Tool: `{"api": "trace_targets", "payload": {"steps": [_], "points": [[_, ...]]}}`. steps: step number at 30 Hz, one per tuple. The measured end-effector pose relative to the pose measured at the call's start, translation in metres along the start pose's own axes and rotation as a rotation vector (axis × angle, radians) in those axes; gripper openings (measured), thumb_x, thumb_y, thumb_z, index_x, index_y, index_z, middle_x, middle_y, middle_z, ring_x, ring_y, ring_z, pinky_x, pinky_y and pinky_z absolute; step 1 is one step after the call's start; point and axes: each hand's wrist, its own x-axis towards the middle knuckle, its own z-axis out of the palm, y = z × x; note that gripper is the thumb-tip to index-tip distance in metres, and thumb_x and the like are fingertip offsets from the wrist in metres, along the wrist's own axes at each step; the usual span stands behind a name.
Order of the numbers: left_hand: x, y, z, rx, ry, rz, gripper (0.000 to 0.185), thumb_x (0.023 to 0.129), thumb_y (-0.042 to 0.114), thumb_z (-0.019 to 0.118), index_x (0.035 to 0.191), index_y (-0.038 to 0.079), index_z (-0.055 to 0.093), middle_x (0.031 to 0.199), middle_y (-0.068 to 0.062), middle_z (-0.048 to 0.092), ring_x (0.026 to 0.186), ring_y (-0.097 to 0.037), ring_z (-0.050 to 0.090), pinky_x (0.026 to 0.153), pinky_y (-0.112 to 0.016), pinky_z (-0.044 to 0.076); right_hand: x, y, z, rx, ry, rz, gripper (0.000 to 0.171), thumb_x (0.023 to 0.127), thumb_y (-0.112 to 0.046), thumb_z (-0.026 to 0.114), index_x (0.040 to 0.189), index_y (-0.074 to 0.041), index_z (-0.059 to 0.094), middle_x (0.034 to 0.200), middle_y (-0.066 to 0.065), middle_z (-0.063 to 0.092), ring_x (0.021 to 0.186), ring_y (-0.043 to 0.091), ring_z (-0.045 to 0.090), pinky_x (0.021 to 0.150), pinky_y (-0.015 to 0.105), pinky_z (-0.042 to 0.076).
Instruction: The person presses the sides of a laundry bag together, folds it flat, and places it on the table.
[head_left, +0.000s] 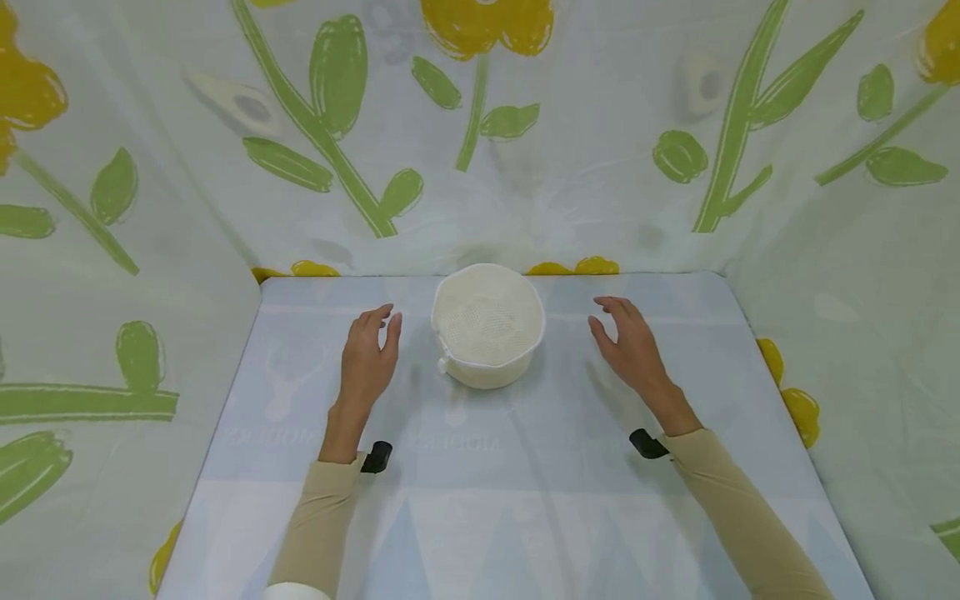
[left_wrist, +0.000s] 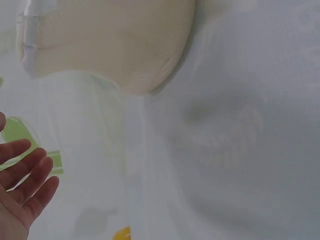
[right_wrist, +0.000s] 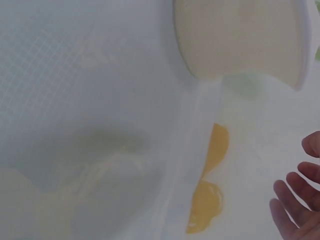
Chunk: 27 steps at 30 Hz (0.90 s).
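A round cream-white mesh laundry bag [head_left: 487, 321] stands upright near the table's back edge, its netted top facing up and a small tab at its front left. Parts of its padded side [left_wrist: 115, 40] show at the top of the left wrist view, and the right wrist view catches the bag [right_wrist: 240, 40] too. To its left, my left hand [head_left: 369, 354] hovers apart from it with relaxed fingers and nothing held. On the other side my right hand [head_left: 632, 346] is likewise apart from the bag, fingers loosely bent and holding nothing.
A pale blue and white cloth [head_left: 495, 517] with faint triangle prints covers the table. White curtains [head_left: 585, 183] with green stems and yellow flowers rise at the back and both sides. A dark wrist device [head_left: 377, 457] sits at the left cuff, another device [head_left: 648, 443] at the right.
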Motion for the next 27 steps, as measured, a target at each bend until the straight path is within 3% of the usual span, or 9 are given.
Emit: {"api": "trace_targets", "payload": {"steps": [9, 19, 27], "points": [[-0.002, 0.011, 0.012, -0.089, -0.008, -0.033, 0.040, 0.109, 0.027, 0.055, 0.131, -0.005, 0.064, 0.120, -0.022, 0.066, 0.109, -0.036, 0.061, 0.094, -0.050, 0.052, 0.001, -0.014, 0.009, 0.028, -0.028, 0.028, 0.035, 0.101, -0.013, 0.068, 0.133, 0.001, 0.061, 0.125, 0.021, 0.064, 0.109, 0.034, 0.063, 0.090, 0.052, 0.056], [0.002, 0.018, 0.024, -0.194, 0.005, -0.019, 0.035, 0.107, 0.021, 0.057, 0.128, -0.006, 0.066, 0.110, -0.021, 0.068, 0.100, -0.034, 0.064, 0.088, -0.046, 0.055, 0.005, -0.027, 0.023, 0.100, -0.044, -0.002, 0.035, 0.101, -0.012, 0.068, 0.132, 0.003, 0.061, 0.118, 0.018, 0.069, 0.100, 0.031, 0.066, 0.086, 0.047, 0.058], [0.005, 0.024, 0.033, -0.248, -0.007, -0.027, 0.031, 0.106, 0.016, 0.060, 0.126, -0.006, 0.066, 0.109, -0.020, 0.068, 0.095, -0.034, 0.067, 0.082, -0.046, 0.057, 0.010, -0.037, 0.030, 0.169, -0.115, 0.052, 0.033, 0.103, -0.015, 0.064, 0.132, 0.002, 0.061, 0.117, 0.014, 0.071, 0.101, 0.027, 0.067, 0.084, 0.043, 0.058]]}}
